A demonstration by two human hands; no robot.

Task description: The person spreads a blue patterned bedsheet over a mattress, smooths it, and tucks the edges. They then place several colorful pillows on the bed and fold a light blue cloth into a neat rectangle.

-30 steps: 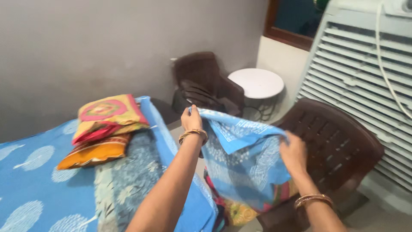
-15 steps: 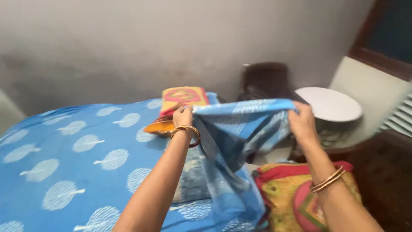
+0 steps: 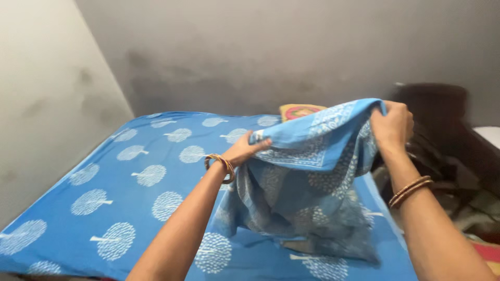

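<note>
A blue cloth with white block print (image 3: 307,182) hangs between both my hands above the bed. My left hand (image 3: 249,150), bangles on the wrist, pinches its upper left edge. My right hand (image 3: 393,126), also with bangles, grips the upper right corner, a little higher. The cloth drapes down and its lower folds rest on the bed's blue sheet with white tree prints (image 3: 130,177). Behind the cloth, a yellow and red cushion (image 3: 300,110) peeks out at the bed's far edge.
Grey walls close the bed in at the left and back. A dark brown chair (image 3: 442,112) stands to the right of the bed, with more dark furniture and a patch of red fabric (image 3: 487,252) at the lower right.
The view has swung left from the chairs to the bed. Both hands carried the blue cloth over the bed, and its lower part now lies on the sheet.
</note>
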